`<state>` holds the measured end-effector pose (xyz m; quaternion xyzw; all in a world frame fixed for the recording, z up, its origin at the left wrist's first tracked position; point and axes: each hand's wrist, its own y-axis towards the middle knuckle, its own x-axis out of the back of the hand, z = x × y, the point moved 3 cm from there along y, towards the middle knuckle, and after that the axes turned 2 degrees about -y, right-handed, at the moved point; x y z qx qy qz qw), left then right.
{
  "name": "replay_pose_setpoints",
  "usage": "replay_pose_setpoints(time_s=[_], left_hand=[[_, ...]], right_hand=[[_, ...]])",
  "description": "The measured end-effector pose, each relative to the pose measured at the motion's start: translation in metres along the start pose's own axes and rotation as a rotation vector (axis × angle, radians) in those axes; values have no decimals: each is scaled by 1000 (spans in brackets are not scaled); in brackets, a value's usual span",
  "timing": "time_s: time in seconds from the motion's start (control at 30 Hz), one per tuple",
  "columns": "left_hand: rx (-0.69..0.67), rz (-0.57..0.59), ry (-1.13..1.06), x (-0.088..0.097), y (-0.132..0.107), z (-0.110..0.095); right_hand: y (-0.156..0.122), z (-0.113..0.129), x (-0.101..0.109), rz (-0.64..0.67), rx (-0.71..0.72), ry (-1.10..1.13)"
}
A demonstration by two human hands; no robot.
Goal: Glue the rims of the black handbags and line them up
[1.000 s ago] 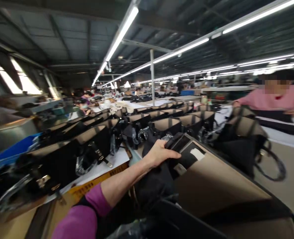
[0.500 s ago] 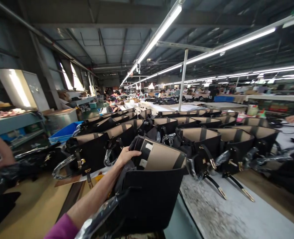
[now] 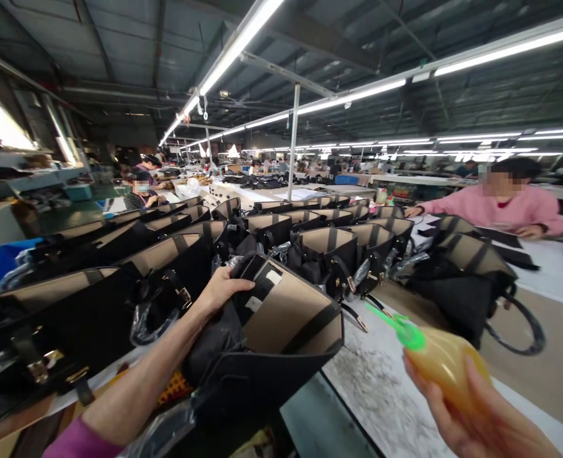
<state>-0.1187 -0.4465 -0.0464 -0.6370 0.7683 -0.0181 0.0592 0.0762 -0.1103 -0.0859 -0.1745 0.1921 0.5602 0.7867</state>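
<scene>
My left hand (image 3: 220, 289) grips the near rim of an open black handbag (image 3: 281, 356) with a tan lining, holding it upright in front of me. My right hand (image 3: 476, 413) comes in at the lower right, wrapped round a soft yellowish squeeze bottle (image 3: 441, 362) whose green nozzle (image 3: 396, 326) points toward the bag's right side. The nozzle tip stays a short way off the bag.
Rows of similar black handbags (image 3: 329, 251) stand open across the long table (image 3: 390, 394). More bags (image 3: 71, 312) crowd the left side. A person in a pink top (image 3: 500, 207) works at the far right, another person (image 3: 140, 194) sits at the far left.
My right hand with the squeeze bottle has come into view at the lower right. The view has swung right. My left hand still holds the bag's rim.
</scene>
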Motion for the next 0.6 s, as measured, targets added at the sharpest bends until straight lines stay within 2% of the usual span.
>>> replay_pose_setpoints(time_s=[0.07,0.17,0.23,0.3,0.4,0.47,0.53,0.6], left_hand=[[7,12,11,4,2,1],[0,25,11,14,7,2],[-8,19,0,22,9,4],[-15,2,-13,31,8,6],[-34,-41,-23,42,1,10],[-60,-63,-39,46,-7,12],[-93,-52,-77,47,-13,16],[-94,-5,-122,48,-15,22]], right_hand=[[11,-8,-22,14,-131,49],[27,-16,-55,85,-150,73],[34,-20,-67,93,-149,82],[38,-25,-69,61,-166,99],[42,-28,-62,37,-172,64],[46,-30,-58,87,-153,-74],[52,-30,-57,139,-38,-341],[54,-31,-62,206,11,-393]])
